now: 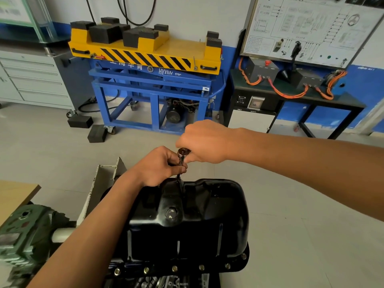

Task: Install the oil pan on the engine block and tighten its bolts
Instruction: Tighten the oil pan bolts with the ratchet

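A glossy black oil pan (193, 221) sits upside down on the engine block (162, 282), whose top shows at the bottom edge. Several bolts (174, 268) line the pan's near flange, and a drain plug (171, 213) sits on its top face. A ratchet with a long extension (181, 161) stands upright at the pan's far edge. My left hand (160, 166) pinches the extension shaft. My right hand (204, 142) grips the ratchet handle just behind its head. The lower end of the extension is hidden behind the pan's rim.
A green engine stand (22, 233) and white bracket (97, 190) stand to the left. A wooden tabletop corner (14, 194) is at far left. Across the floor stand a blue and yellow lift table (149, 65), black rubber blocks (89, 126), a grey drawer cabinet (33, 80) and a wiring training board (307, 30).
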